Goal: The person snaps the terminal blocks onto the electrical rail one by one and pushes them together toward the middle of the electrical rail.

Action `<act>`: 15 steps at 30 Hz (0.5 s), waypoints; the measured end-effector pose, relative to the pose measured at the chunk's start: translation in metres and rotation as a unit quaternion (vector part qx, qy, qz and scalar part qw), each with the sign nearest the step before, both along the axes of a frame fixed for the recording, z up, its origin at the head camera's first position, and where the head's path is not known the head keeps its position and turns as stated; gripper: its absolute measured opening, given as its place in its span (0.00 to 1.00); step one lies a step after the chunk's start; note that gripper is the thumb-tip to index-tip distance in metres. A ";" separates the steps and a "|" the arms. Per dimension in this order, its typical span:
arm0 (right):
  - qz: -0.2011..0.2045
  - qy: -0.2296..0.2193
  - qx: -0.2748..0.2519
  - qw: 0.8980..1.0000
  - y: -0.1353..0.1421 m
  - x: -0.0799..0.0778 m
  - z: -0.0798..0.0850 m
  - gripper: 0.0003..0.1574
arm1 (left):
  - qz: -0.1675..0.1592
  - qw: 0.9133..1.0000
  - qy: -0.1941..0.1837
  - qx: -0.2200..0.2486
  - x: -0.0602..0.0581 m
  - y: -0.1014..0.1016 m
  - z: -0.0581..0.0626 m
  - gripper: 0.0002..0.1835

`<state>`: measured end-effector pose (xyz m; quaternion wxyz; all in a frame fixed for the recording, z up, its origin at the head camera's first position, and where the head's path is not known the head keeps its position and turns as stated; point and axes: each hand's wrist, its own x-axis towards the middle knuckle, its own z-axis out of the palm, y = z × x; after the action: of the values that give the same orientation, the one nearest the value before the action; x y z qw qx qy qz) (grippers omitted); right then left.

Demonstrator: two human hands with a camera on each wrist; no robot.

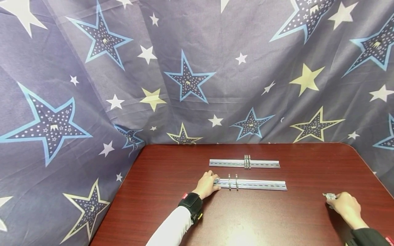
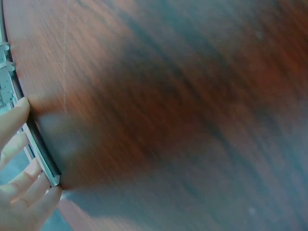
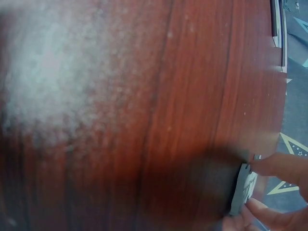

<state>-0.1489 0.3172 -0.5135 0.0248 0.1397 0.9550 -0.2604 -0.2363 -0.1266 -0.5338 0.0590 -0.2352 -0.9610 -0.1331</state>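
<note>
Two slotted metal DIN rails lie across the table. My left hand (image 1: 207, 184) holds the left end of the near rail (image 1: 261, 185), thumb on one edge and fingers around the other in the left wrist view. Two thin end clips (image 1: 236, 182) sit apart on that rail, right of the hand. On the far rail (image 1: 227, 163) several similar clips (image 1: 247, 162) stand close together. Off to the right, my right hand (image 1: 347, 206) pinches a small flat grey terminal block (image 3: 238, 190) between thumb and fingers, just over the table; its far side is hidden by the fingers.
The reddish-brown wooden table (image 1: 160, 191) has rounded far corners. A grey star-patterned curtain (image 1: 212, 41) hangs behind it and down the left side. Between the near rail and the right hand lies bare tabletop with a light reflection at the front.
</note>
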 end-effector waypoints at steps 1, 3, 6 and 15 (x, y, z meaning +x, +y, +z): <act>0.002 0.002 0.001 1.000 0.000 0.000 0.000 0.18 | 0.003 1.000 0.001 -0.004 0.000 0.000 0.000 0.19; 0.004 0.008 0.004 1.000 0.000 -0.001 0.000 0.17 | 0.010 1.000 -0.005 -0.018 0.001 0.001 0.001 0.19; 0.007 0.018 0.004 1.000 0.000 -0.001 0.001 0.16 | 0.016 0.999 -0.008 -0.030 0.001 0.002 0.001 0.19; 0.020 0.022 0.011 1.000 0.001 -0.002 0.002 0.18 | 0.012 1.000 -0.005 -0.022 0.001 0.002 -0.001 0.19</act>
<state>-0.1514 0.3185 -0.5118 0.0074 0.1154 0.9607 -0.2525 -0.2351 -0.1247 -0.5344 0.0504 -0.2240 -0.9668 -0.1125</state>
